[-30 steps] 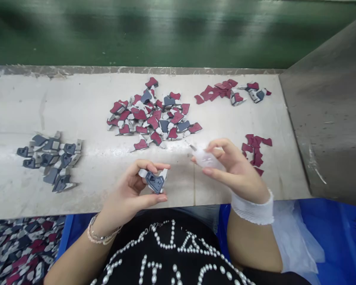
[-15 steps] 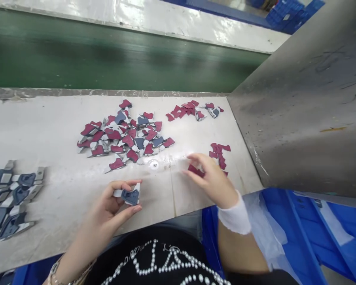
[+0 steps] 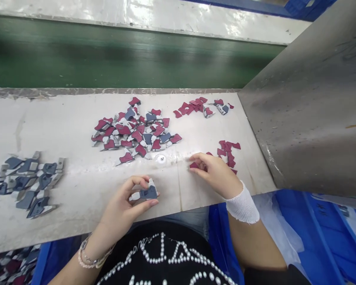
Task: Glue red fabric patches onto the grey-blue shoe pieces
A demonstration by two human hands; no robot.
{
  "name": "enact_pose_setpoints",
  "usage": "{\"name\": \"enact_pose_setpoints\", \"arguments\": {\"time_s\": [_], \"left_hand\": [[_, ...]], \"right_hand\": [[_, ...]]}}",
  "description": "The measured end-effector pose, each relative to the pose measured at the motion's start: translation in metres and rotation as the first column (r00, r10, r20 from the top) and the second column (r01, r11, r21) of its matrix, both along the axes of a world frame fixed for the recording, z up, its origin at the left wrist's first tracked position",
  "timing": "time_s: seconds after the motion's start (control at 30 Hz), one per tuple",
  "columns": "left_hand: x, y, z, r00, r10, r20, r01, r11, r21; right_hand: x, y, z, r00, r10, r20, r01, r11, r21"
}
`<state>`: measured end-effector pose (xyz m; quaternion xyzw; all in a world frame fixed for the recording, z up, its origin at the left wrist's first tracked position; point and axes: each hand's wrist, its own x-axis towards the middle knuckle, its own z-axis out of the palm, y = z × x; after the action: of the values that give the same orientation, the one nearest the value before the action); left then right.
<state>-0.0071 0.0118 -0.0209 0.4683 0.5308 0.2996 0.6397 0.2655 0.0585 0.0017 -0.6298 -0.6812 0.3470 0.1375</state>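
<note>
My left hand (image 3: 129,204) grips a small blue-grey and light-grey plastic part (image 3: 148,192) between thumb and fingers, its dark recessed face turned up, just above the front of the table. To the right, my right hand (image 3: 215,172) is low over the table, with its thumb and fingertips closed on a flat maroon piece (image 3: 193,165). Just beyond that hand lies a small group of loose maroon pieces (image 3: 230,154). Further back in the middle is a heap of plastic parts (image 3: 137,137), most of them topped with maroon pieces and a few showing blue-grey.
Blue-grey parts (image 3: 26,182) without maroon lie at the left of the white table (image 3: 86,198). More maroon pieces (image 3: 192,106) sit at the back right. A metal panel (image 3: 308,111) bounds the right side, a green belt (image 3: 115,59) the back. Blue bins (image 3: 302,229) stand below.
My right hand has closed its fingertips on a maroon piece. My left hand still holds the plastic part, now tilted a little differently. The whole view has shifted slightly.
</note>
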Motion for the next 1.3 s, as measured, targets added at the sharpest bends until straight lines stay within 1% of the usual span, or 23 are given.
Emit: {"name": "enact_pose_setpoints", "arguments": {"time_s": [0.07,0.13,0.17,0.2,0.27,0.33,0.37,0.4,0.5,0.57,0.67,0.77,0.87,0.97,1.03,1.1,1.17,1.23,1.3], "left_hand": [[0.002,-0.001,0.000,0.997,0.052,-0.058,-0.051,0.999,0.019],[0.006,-0.002,-0.001,0.993,0.095,-0.075,-0.092,0.995,0.044],[0.009,-0.002,-0.002,0.990,0.120,-0.072,-0.116,0.991,0.064],[0.011,-0.002,-0.003,0.987,0.148,-0.063,-0.142,0.986,0.088],[0.016,-0.002,-0.005,0.980,0.197,-0.043,-0.189,0.973,0.133],[0.020,-0.001,-0.006,0.975,0.221,-0.028,-0.213,0.962,0.173],[0.022,-0.001,-0.006,0.974,0.226,-0.020,-0.219,0.957,0.188],[0.024,-0.002,-0.007,0.973,0.231,-0.010,-0.225,0.953,0.206],[0.028,-0.003,-0.008,0.971,0.240,0.020,-0.236,0.935,0.264],[0.030,-0.004,-0.011,0.968,0.250,0.029,-0.246,0.916,0.317],[0.031,-0.005,-0.017,0.963,0.266,0.027,-0.255,0.883,0.395],[0.031,-0.007,-0.021,0.965,0.260,0.022,-0.243,0.865,0.439],[0.031,-0.009,-0.020,0.966,0.260,0.011,-0.238,0.867,0.439],[0.032,-0.010,-0.017,0.961,0.275,-0.004,-0.247,0.869,0.428],[0.032,-0.008,-0.016,0.959,0.284,-0.007,-0.257,0.878,0.403],[0.032,-0.005,-0.017,0.950,0.312,-0.004,-0.287,0.879,0.380],[0.031,0.000,-0.019,0.937,0.350,-0.008,-0.319,0.862,0.395],[0.027,0.006,-0.021,0.926,0.377,-0.020,-0.331,0.836,0.438],[0.021,0.011,-0.022,0.915,0.402,-0.040,-0.335,0.811,0.479]], "right_hand": [[-0.004,-0.005,0.010,0.997,0.027,-0.065,-0.028,0.999,-0.021],[-0.012,-0.011,0.018,0.977,0.033,-0.212,-0.049,0.996,-0.071],[-0.017,-0.015,0.021,0.948,0.019,-0.319,-0.059,0.991,-0.116],[-0.022,-0.019,0.023,0.901,-0.008,-0.434,-0.073,0.983,-0.168],[-0.034,-0.024,0.025,0.781,-0.078,-0.620,-0.117,0.956,-0.268],[-0.045,-0.027,0.024,0.703,-0.114,-0.702,-0.148,0.942,-0.301],[-0.049,-0.027,0.022,0.687,-0.119,-0.717,-0.145,0.944,-0.296],[-0.052,-0.027,0.021,0.685,-0.114,-0.720,-0.135,0.951,-0.279],[-0.056,-0.025,0.018,0.714,-0.100,-0.693,-0.081,0.972,-0.223],[-0.056,-0.024,0.015,0.713,-0.126,-0.690,-0.064,0.968,-0.243],[-0.057,-0.023,0.010,0.695,-0.191,-0.693,-0.057,0.947,-0.318],[-0.059,-0.023,0.005,0.723,-0.198,-0.662,-0.031,0.948,-0.318],[-0.061,-0.023,0.005,0.749,-0.168,-0.641,-0.046,0.952,-0.303],[-0.062,-0.024,0.008,0.724,-0.136,-0.676,-0.116,0.942,-0.313],[-0.062,-0.026,0.007,0.710,-0.139,-0.690,-0.132,0.937,-0.325],[-0.062,-0.028,0.001,0.740,-0.142,-0.657,-0.098,0.944,-0.315],[-0.061,-0.028,-0.006,0.780,-0.131,-0.612,-0.069,0.954,-0.292],[-0.060,-0.027,-0.014,0.847,-0.074,-0.526,-0.062,0.970,-0.236],[-0.060,-0.025,-0.018,0.915,-0.020,-0.404,-0.052,0.985,-0.167]]}}
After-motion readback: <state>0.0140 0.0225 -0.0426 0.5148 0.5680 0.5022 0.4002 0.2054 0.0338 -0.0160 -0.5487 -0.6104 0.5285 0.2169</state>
